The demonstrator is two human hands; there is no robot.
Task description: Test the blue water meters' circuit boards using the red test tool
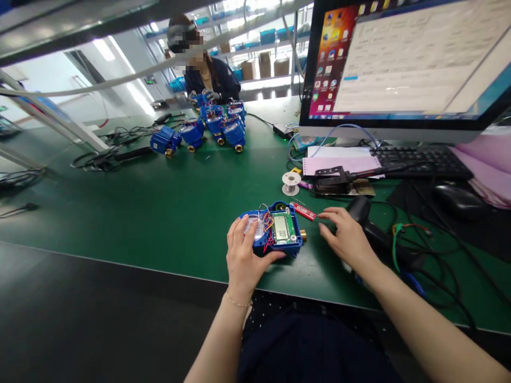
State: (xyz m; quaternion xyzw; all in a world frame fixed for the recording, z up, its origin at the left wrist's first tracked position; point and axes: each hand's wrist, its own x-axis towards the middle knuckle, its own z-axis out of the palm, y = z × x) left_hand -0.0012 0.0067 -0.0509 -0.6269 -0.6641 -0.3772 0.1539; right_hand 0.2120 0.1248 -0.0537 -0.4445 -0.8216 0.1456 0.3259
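A blue water meter (266, 246) lies on the green bench, its cover off. Inside it show a circuit board with a small display (281, 227), coloured wires and a round clear dial (254, 227). My left hand (244, 255) grips the meter's left end, fingers over the top and thumb along the near side. To the right of the brass fitting (303, 235) is my right hand (347, 236), thumb and fingers apart with nothing visible between them. Its fingertips are at the end of a red strip with white lettering (304, 211); whether they touch is unclear.
A solder spool (291, 183) stands behind the meter. On the right are a black handheld scanner (360, 210), tangled cables, a keyboard (423, 161), a mouse (459, 201) and a monitor (403, 64). Several blue meters (215, 125) stand farther back, near a co-worker (213, 74).
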